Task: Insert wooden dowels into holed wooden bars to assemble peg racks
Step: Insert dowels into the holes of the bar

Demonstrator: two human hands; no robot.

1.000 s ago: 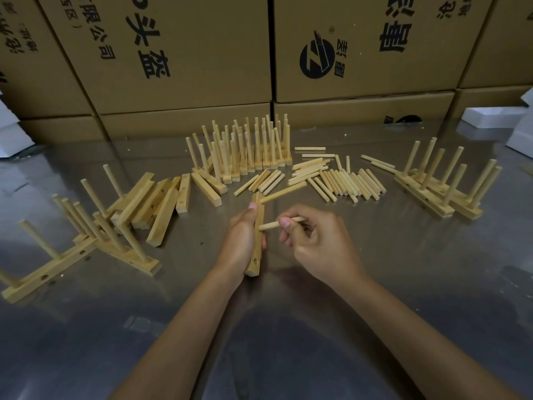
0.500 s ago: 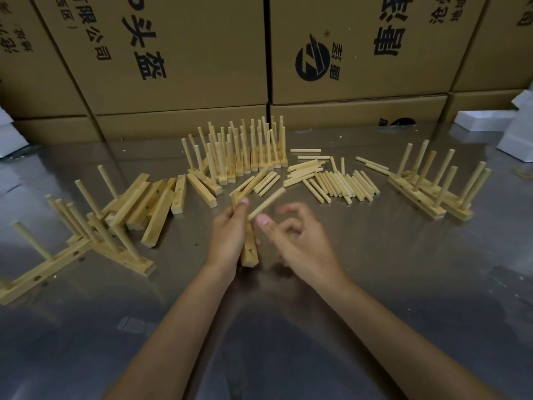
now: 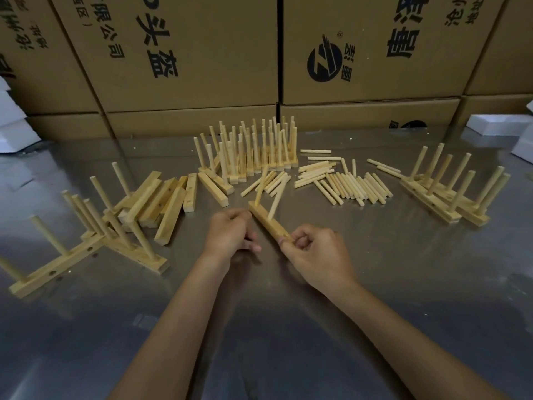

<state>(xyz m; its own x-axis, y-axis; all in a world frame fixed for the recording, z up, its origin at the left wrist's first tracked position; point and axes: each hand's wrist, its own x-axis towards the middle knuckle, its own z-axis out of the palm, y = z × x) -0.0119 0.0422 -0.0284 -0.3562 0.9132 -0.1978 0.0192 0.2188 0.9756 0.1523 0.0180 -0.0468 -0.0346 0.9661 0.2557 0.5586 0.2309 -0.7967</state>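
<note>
While the left hand curls shut at one end, the right hand pinches the other end of a pale holed wooden bar carrying two upright round dowels above the shiny metal table.

surface: steel table, brushed, glossy, mirrors the boxes behind it
back: wall of cardboard boxes stacked two rows high, tight along the table's far edge
print: black Chinese characters, upside down; round black logo on the right-centre box
seams: dark vertical gap between the two centre boxes
left edge: white foam blocks, partly cut off
right edge: white foam pieces on the table near the boxes
light: soft, diffuse, dim reflections on the steel
</note>
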